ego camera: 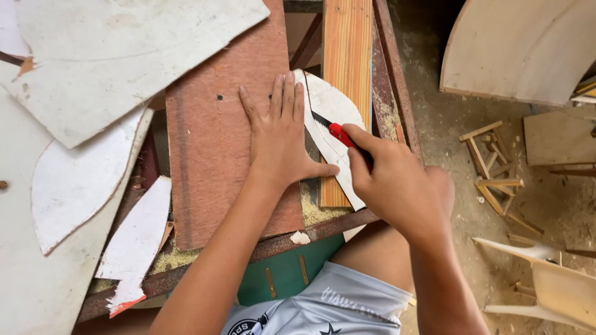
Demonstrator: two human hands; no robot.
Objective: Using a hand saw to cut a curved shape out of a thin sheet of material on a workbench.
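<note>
My left hand [279, 139] lies flat with fingers spread on a reddish-brown board [214, 161], its fingertips and thumb pressing the edge of a white curved panel piece [332, 102]. My right hand [394, 186] grips a red-handled utility knife [335, 130], whose dark blade rests on the white piece along a drawn curve. The white piece lies across the board and an orange wooden plank [346, 43].
Large white offcuts [105, 62] and smaller curved scraps [74, 180] cover the bench at left. Sawdust lies along the bench's metal edge [298, 239]. On the dusty floor at right stand a small wooden frame [493, 167], a curved panel [521, 49] and a pale chair [559, 279].
</note>
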